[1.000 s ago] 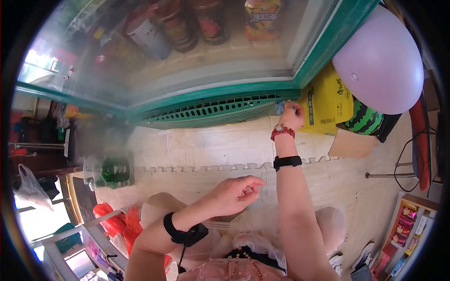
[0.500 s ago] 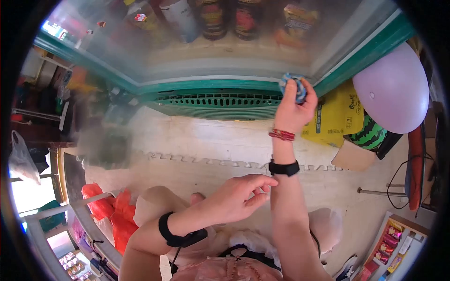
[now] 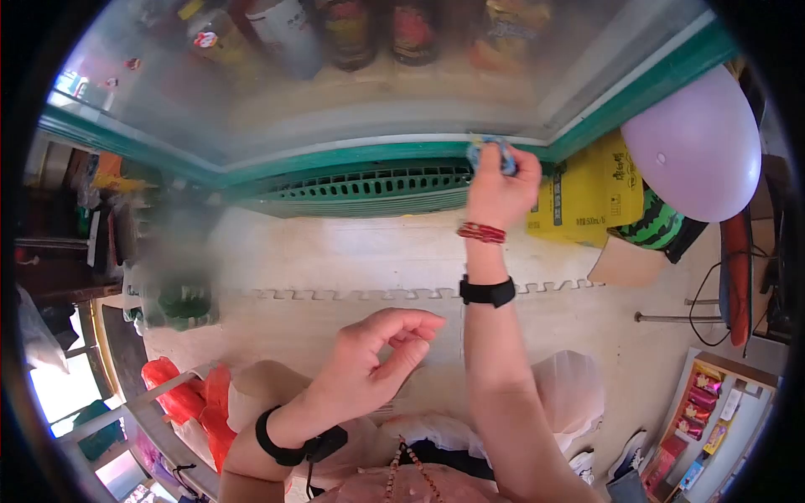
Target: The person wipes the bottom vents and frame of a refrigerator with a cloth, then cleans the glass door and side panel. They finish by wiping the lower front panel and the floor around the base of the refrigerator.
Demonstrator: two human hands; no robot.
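My right hand (image 3: 503, 191) is closed around a crumpled blue cloth (image 3: 491, 156). It presses the cloth to the green bottom frame (image 3: 352, 154) of a glass-fronted display fridge, near the frame's right end. Part of the cloth is hidden by my fingers. My left hand (image 3: 381, 348) hangs in the air above my lap, fingers loosely bent and thumb apart, with nothing in it. Behind the hazy fridge glass (image 3: 335, 109) stand dark bottles (image 3: 414, 33) and a yellow packet (image 3: 513, 29). Just below the frame runs a slotted green vent grille (image 3: 369, 186).
A lilac balloon (image 3: 696, 147) and a yellow bag (image 3: 583, 197) sit right of the fridge. Pale interlocking mats (image 3: 360, 251) cover the floor. Red plastic bags (image 3: 180, 390) lie at lower left, and a box of packaged snacks (image 3: 704, 419) stands at lower right.
My right hand has moved the cloth left along the bottom frame. My left hand has drawn away from my right forearm, leftward. The whole view has shifted a little.
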